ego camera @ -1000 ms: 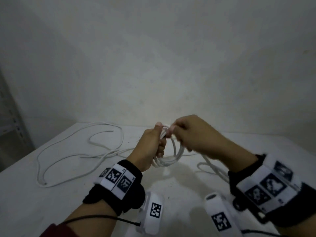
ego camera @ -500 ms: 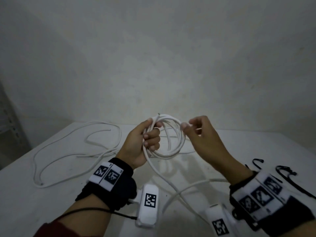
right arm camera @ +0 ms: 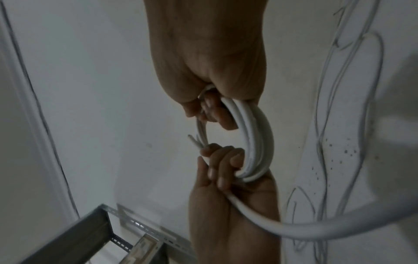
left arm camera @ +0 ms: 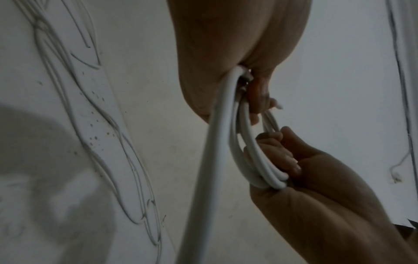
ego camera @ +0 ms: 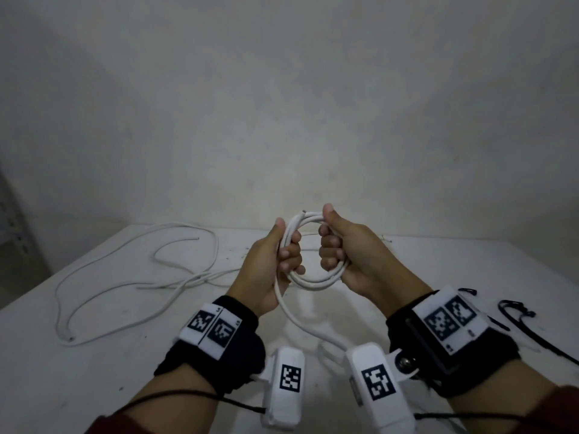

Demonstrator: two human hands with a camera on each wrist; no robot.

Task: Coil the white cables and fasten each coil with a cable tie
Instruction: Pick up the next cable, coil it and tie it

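A small coil of white cable (ego camera: 313, 280) hangs in the air above the white table (ego camera: 94, 383), held between both hands. My left hand (ego camera: 283, 256) grips the coil's left side with curled fingers. My right hand (ego camera: 333, 245) grips the right side, thumb up on the top strands. The cable's free tail (ego camera: 305, 322) runs down from the left hand toward me. The wrist views show the coil (left arm camera: 260, 160) (right arm camera: 255, 142) and its cut end (right arm camera: 192, 140). A second white cable (ego camera: 125, 277) lies loose on the table at the left. Black cable ties (ego camera: 532, 327) lie at the right.
A bare wall rises behind the table's far edge. A grey metal shelf frame (right arm camera: 79, 237) stands off the table's left side.
My right hand has closed its fingers round the right side of the coil, which it was only pinching before. Both hands hold the coil a little nearer to me.
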